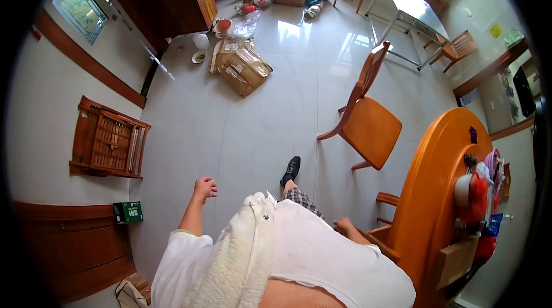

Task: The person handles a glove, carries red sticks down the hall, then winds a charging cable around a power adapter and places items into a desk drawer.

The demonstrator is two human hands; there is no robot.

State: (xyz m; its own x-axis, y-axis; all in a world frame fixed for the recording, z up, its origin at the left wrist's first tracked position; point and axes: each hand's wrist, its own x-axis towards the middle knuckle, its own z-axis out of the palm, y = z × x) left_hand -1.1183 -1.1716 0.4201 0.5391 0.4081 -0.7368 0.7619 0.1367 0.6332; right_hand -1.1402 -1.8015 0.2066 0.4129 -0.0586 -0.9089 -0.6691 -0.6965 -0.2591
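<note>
My left hand (205, 188) hangs over the tiled floor with its fingers loosely curled and slightly apart, and nothing shows in it. On the other side, my right hand (344, 226) is low beside my body, near a wooden chair (386, 234) pushed up to the round table. Its fingers are small and partly turned away, so their grip is unclear. A pale fleecy towel (244, 250) lies over the white shirt (316, 245). One black shoe (292, 170) is forward on the floor.
An orange-seated chair (372, 129) stands ahead to the right, near the round wooden table (422, 176) with bowls and bags. Flattened cardboard boxes (244, 69) lie ahead. A folded wooden chair (109, 140) leans at the left wall, above a green box (127, 212). A glass-topped table (411, 3) is farther back.
</note>
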